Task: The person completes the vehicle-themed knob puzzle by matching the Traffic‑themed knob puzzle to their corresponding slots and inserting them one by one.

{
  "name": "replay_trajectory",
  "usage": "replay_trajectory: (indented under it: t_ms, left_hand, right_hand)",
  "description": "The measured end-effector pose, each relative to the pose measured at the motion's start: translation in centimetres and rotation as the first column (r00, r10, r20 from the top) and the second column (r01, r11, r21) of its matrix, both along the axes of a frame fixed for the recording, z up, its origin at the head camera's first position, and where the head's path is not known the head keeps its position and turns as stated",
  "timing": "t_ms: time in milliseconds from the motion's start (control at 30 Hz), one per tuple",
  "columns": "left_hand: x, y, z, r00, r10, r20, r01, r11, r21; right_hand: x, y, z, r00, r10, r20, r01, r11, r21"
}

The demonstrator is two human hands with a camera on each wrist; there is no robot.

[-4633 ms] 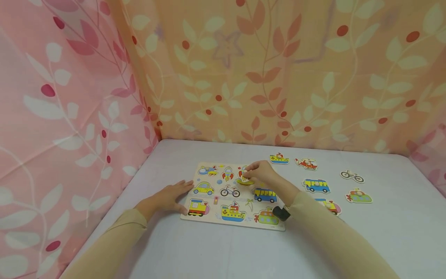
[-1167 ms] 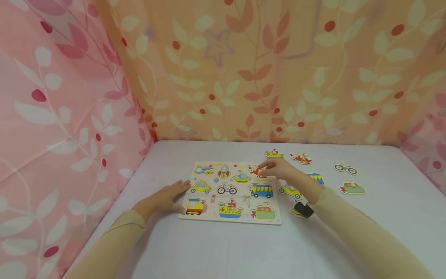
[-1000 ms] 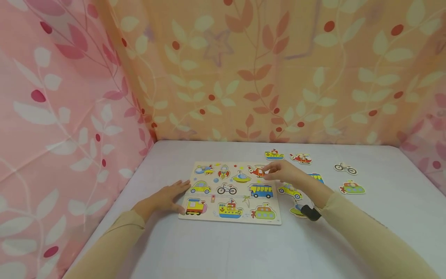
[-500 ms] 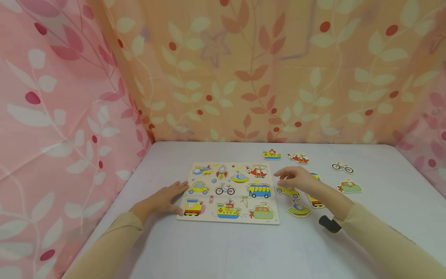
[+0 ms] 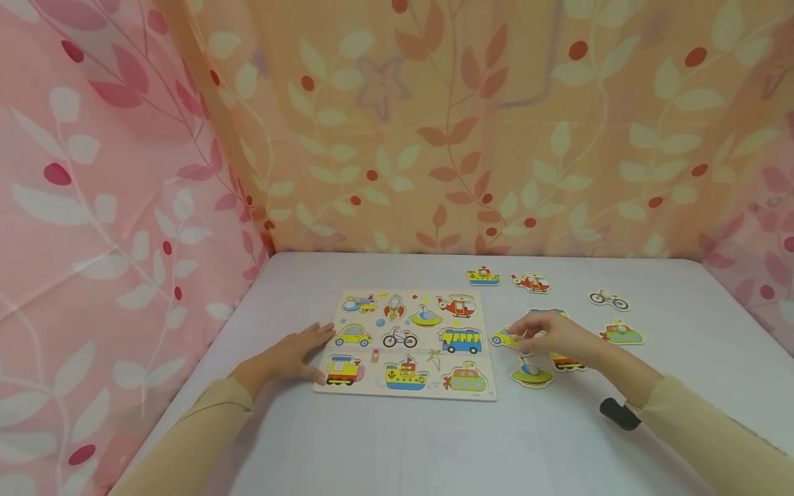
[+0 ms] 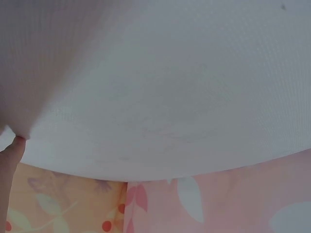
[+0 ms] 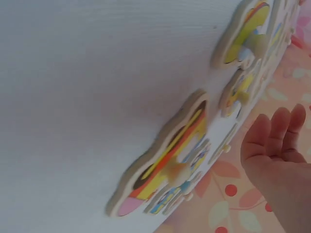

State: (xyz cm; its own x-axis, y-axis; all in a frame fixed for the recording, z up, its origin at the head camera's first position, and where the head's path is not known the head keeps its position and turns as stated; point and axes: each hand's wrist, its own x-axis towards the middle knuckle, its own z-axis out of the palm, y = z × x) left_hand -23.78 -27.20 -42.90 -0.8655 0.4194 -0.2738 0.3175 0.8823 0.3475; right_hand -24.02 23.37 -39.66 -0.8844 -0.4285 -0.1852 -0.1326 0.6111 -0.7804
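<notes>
My left hand rests at the left edge of the wooden puzzle board, fingers spread; in the left wrist view only one fingertip shows. The board's airplane piece and rocket piece have knobs. My right hand hovers over the yellow car piece, partly covering it, fingers loosely bent. The right wrist view shows those bent fingers above the table, apart from the train piece and flying saucer piece. Nothing is visible in its grasp.
Loose knobbed pieces lie right of the board: boat, helicopter, bicycle, submarine and saucer. The bus piece is mostly hidden behind the right hand. Leaf-patterned curtains enclose the white table.
Earlier my right hand held a rocket piece above the board; that piece now sits in the board. The hand has moved right, off the board, to the car piece. My left hand stays put.
</notes>
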Motion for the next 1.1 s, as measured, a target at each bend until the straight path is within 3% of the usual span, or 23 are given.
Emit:
replay_trajectory:
  t_ms: [400,800,1100]
  left_hand:
    - [0.1,0.0,-0.1,1.0,0.007,0.001,-0.007,1.0,0.006]
    - [0.1,0.1,0.0,1.0,0.01,-0.003,-0.01,1.0,0.002]
    - [0.3,0.1,0.3,1.0,0.004,-0.004,-0.004,1.0,0.007]
  right_hand:
    - [0.3,2.2,-1.3,0.995,0.089,-0.033,-0.09,0.996,-0.02]
    - [-0.1,3.8,-2.5,0.969,0.2,-0.144,-0.203,0.979,-0.004]
    - [0.2,3.4,-2.6,0.978,0.181,-0.107,-0.173,0.982,0.078]
